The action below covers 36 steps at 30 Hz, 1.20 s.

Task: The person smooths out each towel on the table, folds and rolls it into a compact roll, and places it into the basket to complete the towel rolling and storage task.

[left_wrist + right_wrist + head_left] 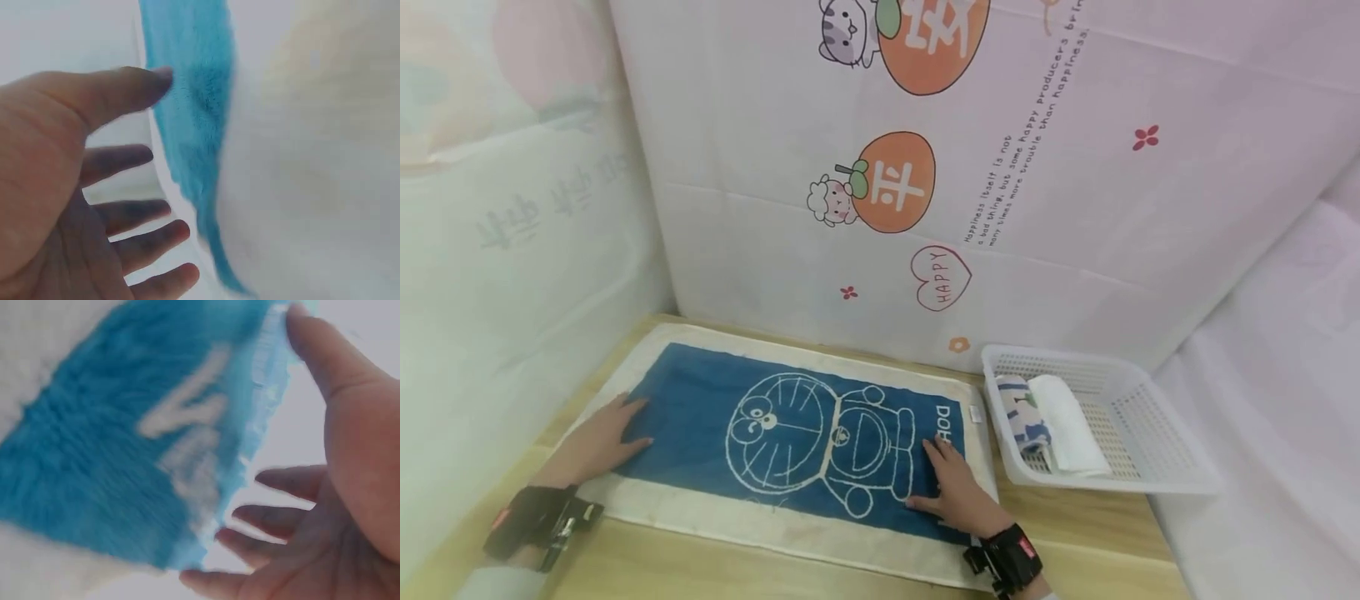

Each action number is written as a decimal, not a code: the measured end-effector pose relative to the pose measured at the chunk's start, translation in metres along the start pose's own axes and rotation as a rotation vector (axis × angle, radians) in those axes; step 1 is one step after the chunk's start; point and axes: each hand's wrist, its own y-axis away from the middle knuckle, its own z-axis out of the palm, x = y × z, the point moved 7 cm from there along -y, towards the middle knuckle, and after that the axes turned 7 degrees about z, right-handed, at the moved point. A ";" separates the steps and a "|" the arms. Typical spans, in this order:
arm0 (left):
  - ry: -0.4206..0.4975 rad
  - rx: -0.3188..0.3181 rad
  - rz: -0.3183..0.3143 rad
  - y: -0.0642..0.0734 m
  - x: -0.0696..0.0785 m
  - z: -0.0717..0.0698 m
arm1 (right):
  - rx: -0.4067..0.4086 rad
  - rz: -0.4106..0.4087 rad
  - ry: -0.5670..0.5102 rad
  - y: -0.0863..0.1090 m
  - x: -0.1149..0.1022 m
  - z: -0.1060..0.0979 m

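A blue towel with a white border and a white cartoon outline (700,408) lies spread on the wooden table. At its left end my left hand (598,442) has its fingers extended over the white border and the blue edge. My right hand (958,492) is at the right end, fingers spread over the blue part near white lettering. In the left wrist view the left hand (69,169) shows spread fingers beside the towel (187,94). The right wrist view shows the right hand (350,462) with fingers apart by the towel's lettered end (94,450); neither hand grips anything.
A white plastic basket (1157,417) stands to the right of the towel, touching or close to its edge. Inside are a rolled patterned cloth (1021,412) and a rolled white cloth (1067,425). Printed white sheeting (737,250) hangs behind and on both sides.
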 end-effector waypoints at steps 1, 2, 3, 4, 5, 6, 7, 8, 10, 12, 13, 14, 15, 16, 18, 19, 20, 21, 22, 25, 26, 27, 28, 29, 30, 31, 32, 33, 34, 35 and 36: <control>0.002 0.024 0.014 0.006 0.002 -0.002 | 0.001 -0.007 -0.006 0.006 -0.001 -0.004; 0.007 0.036 0.016 0.012 0.003 -0.003 | -0.004 -0.012 -0.015 0.014 -0.002 -0.007; 0.014 0.042 0.015 0.019 0.004 -0.004 | -0.015 -0.013 -0.035 0.022 -0.003 -0.011; 0.017 0.042 0.013 0.026 0.004 -0.005 | -0.031 -0.010 -0.044 0.030 -0.004 -0.012; 0.018 0.037 0.012 0.032 0.004 -0.005 | -0.048 -0.013 -0.048 0.038 -0.006 -0.013; 0.018 0.026 0.009 0.039 0.003 -0.004 | -0.076 -0.005 -0.058 0.046 -0.006 -0.013; 0.018 0.010 0.007 0.045 0.002 -0.003 | -0.100 0.000 -0.060 0.054 -0.006 -0.011; 0.022 -0.007 0.001 0.050 0.001 -0.001 | -0.126 0.006 -0.066 0.061 -0.005 -0.009; 0.026 -0.033 0.009 0.059 -0.001 0.001 | -0.167 0.033 -0.065 0.072 -0.002 -0.003; 0.057 -0.043 0.014 0.066 -0.004 0.002 | -0.181 0.035 -0.050 0.079 0.001 0.004; 0.066 -0.045 0.014 0.068 -0.005 0.002 | -0.181 0.026 -0.040 0.081 0.001 0.007; 0.078 -0.038 0.013 0.069 -0.006 0.000 | -0.169 0.006 -0.022 0.082 0.001 0.009; 0.084 -0.026 0.014 0.071 -0.008 -0.001 | -0.155 -0.015 -0.004 0.081 0.000 0.011; 0.091 -0.011 0.015 0.071 -0.009 -0.003 | -0.133 -0.052 0.021 0.080 -0.002 0.012; 0.077 0.016 0.013 0.071 -0.011 -0.007 | -0.079 -0.124 0.045 0.076 -0.007 0.012; 0.063 0.024 0.012 0.071 -0.012 -0.008 | -0.041 -0.165 0.059 0.074 -0.010 0.011; 0.050 0.043 0.017 0.071 -0.013 -0.010 | 0.005 -0.205 0.073 0.073 -0.012 0.010; 0.032 0.056 0.025 0.071 -0.014 -0.012 | 0.046 -0.233 0.078 0.073 -0.013 0.008; 0.015 0.075 0.031 0.071 -0.015 -0.015 | 0.090 -0.257 0.087 0.073 -0.014 0.006; -0.017 0.139 0.033 0.073 -0.019 -0.023 | 0.184 -0.273 0.111 0.078 -0.011 -0.001; -0.022 0.166 0.029 0.075 -0.020 -0.026 | 0.205 -0.263 0.119 0.081 -0.009 -0.003; -0.024 0.188 0.025 0.076 -0.023 -0.029 | 0.222 -0.251 0.124 0.083 -0.006 -0.006; -0.036 0.211 0.020 0.077 -0.025 -0.031 | 0.238 -0.239 0.126 0.085 -0.004 -0.009; -0.043 0.231 0.020 0.079 -0.027 -0.033 | 0.255 -0.228 0.128 0.088 -0.002 -0.012; -0.051 0.248 0.026 0.080 -0.028 -0.035 | 0.278 -0.222 0.138 0.090 -0.001 -0.016; -0.054 0.256 0.031 0.080 -0.029 -0.036 | 0.304 -0.219 0.145 0.093 0.001 -0.020; -0.053 0.259 0.030 0.081 -0.031 -0.037 | 0.325 -0.216 0.151 0.095 0.002 -0.025; -0.051 0.266 0.036 0.081 -0.031 -0.038 | 0.337 -0.213 0.153 0.096 0.002 -0.029; -0.050 0.271 0.039 0.081 -0.032 -0.039 | 0.338 -0.200 0.149 0.098 0.003 -0.034; -0.035 0.271 0.040 0.081 -0.032 -0.041 | 0.328 -0.187 0.137 0.097 0.004 -0.038; -0.019 0.272 0.038 0.081 -0.032 -0.043 | 0.308 -0.168 0.118 0.097 0.005 -0.042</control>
